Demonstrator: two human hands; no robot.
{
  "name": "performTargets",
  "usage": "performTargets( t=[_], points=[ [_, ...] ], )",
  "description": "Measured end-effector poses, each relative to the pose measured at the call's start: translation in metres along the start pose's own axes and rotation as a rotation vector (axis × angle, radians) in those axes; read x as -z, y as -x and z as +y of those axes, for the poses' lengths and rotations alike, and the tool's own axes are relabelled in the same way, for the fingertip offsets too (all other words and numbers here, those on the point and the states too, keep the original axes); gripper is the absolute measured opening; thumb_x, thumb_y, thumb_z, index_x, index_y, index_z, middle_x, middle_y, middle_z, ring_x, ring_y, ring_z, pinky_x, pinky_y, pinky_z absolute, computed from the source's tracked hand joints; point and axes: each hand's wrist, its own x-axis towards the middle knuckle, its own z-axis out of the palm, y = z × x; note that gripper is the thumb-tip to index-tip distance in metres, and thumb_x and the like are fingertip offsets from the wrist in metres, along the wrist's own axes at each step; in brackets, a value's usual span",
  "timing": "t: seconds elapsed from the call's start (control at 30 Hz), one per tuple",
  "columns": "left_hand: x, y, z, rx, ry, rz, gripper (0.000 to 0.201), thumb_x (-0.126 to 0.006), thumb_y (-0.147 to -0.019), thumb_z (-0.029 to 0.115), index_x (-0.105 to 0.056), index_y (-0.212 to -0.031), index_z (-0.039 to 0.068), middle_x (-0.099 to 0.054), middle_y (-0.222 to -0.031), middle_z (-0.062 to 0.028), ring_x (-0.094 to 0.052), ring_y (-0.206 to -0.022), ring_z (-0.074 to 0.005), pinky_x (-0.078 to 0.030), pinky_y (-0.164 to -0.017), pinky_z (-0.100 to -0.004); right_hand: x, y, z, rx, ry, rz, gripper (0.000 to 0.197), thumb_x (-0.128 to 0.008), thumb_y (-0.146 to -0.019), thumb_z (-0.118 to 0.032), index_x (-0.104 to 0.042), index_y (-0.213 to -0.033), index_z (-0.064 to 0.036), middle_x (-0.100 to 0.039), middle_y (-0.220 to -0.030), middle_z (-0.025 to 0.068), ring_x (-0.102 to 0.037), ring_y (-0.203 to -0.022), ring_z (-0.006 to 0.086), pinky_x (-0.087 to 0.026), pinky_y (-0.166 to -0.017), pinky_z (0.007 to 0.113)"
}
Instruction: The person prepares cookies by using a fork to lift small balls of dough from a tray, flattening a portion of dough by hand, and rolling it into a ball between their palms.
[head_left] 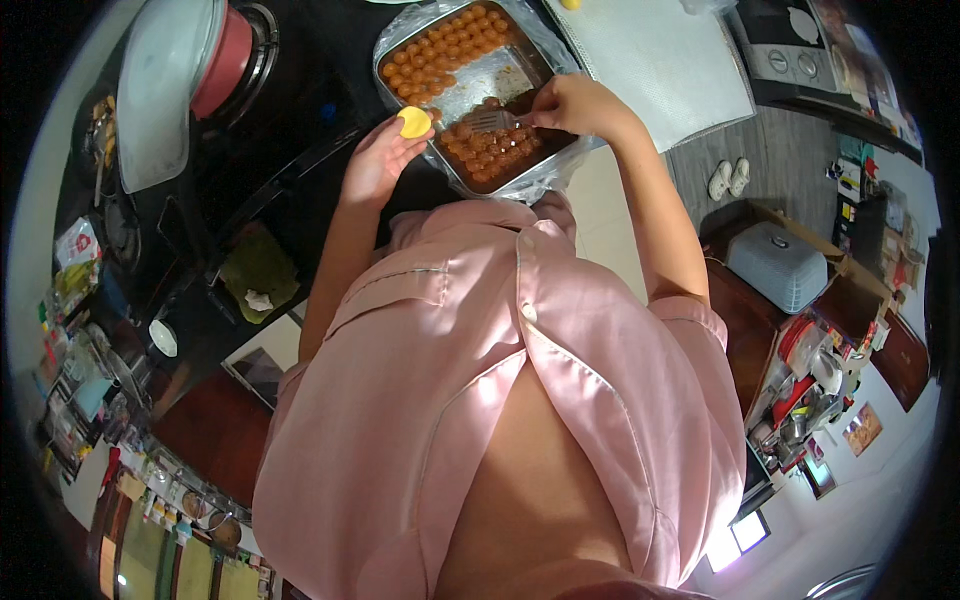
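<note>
A metal tray (484, 78) holds rows of small, shiny orange-brown balls (452, 43) at its far end. A darker, looser cluster of balls (488, 158) lies at its near end. My right hand (583, 105) grips a fork (490, 122), whose tines are over the darker balls; I cannot tell if they touch. Beside the tray's left edge, my left hand (375, 162) pinches a flat, round yellow piece (414, 122) that looks like dough between thumb and fingers.
Clear plastic (572, 163) surrounds the tray. A white textured mat (655, 70) lies to the right, near an appliance with knobs (790, 63). At the left, a red pot (222, 65) sits on a burner, with a translucent lid or tub (165, 105) beside it.
</note>
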Motion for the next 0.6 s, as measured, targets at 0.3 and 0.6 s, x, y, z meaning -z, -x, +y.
performTargets(
  t=[0.3, 0.6],
  points=[
    [-0.002, 0.004, 0.003, -0.051, -0.163, 0.026, 0.032, -0.053, -0.097, 0.017, -0.054, -0.123, -0.002, -0.064, -0.116, -0.0138, -0.064, -0.102, -0.0217, -0.047, -0.084, -0.0296, -0.019, -0.026, 0.005, 0.032, -0.265, -0.24, 0.031, -0.071, -0.083, -0.033, -0.072, -0.077, -0.0034, -0.053, -0.051, 0.0016, -0.048, -0.044, 0.0109, -0.039, -0.047, 0.028],
    [0.005, -0.002, 0.001, -0.075, -0.176, 0.047, 0.032, -0.055, -0.095, 0.015, -0.055, -0.123, -0.002, -0.066, -0.111, -0.0115, -0.065, -0.098, -0.02, -0.047, -0.083, -0.0288, -0.019, -0.028, 0.008, -0.107, -0.462, -0.46, 0.027, -0.069, -0.085, -0.034, -0.075, -0.083, -0.0078, -0.047, -0.046, -0.0022, -0.04, -0.039, 0.0058, -0.029, -0.039, 0.023]
  ],
)
